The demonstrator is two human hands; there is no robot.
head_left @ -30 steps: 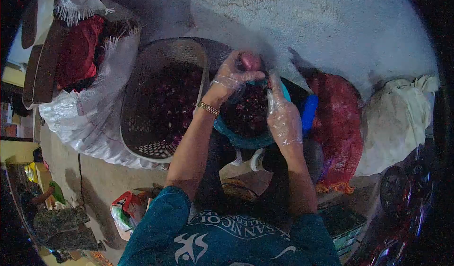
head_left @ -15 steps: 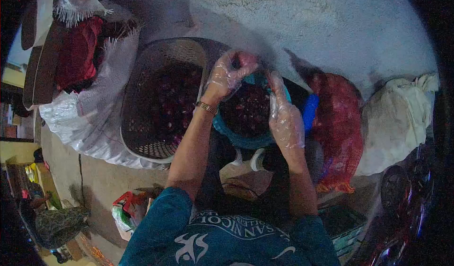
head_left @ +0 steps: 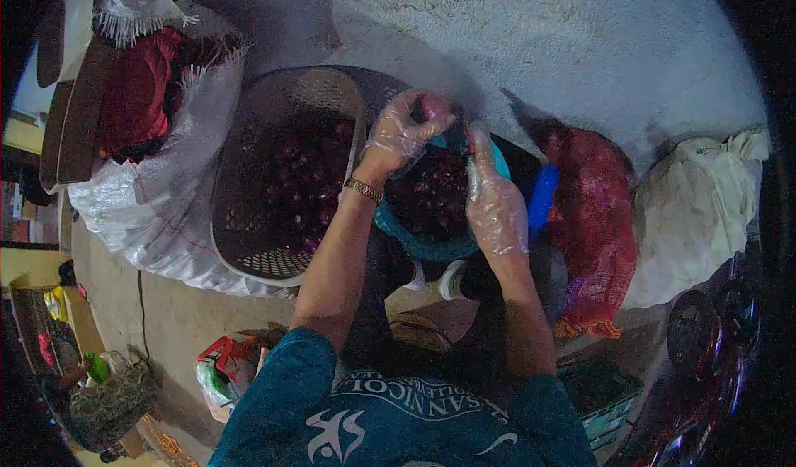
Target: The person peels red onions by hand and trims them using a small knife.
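Note:
My left hand [head_left: 401,132], in a clear plastic glove, has its fingers curled around a pinkish round red onion [head_left: 435,107] above the far side of a teal tub [head_left: 404,241]. To the right of it, my right hand [head_left: 497,201], gloved too, is closed with its fingers pointing up toward the onion. Whatever it grips is too dark and small to make out. Inside the tub lie many dark purple-red pieces [head_left: 431,197]. A large grey perforated basket [head_left: 286,94] on the left holds more dark purple bulbs [head_left: 303,177].
A red mesh sack [head_left: 589,210] and a whitish sack [head_left: 701,210] stand on the right, with a blue object [head_left: 543,197] beside the tub. A white woven sack [head_left: 157,218] lies left of the basket. A rough wall [head_left: 564,44] rises behind.
My right hand has shifted slightly left and its fingers have tilted. My left hand has turned a little, still holding the onion.

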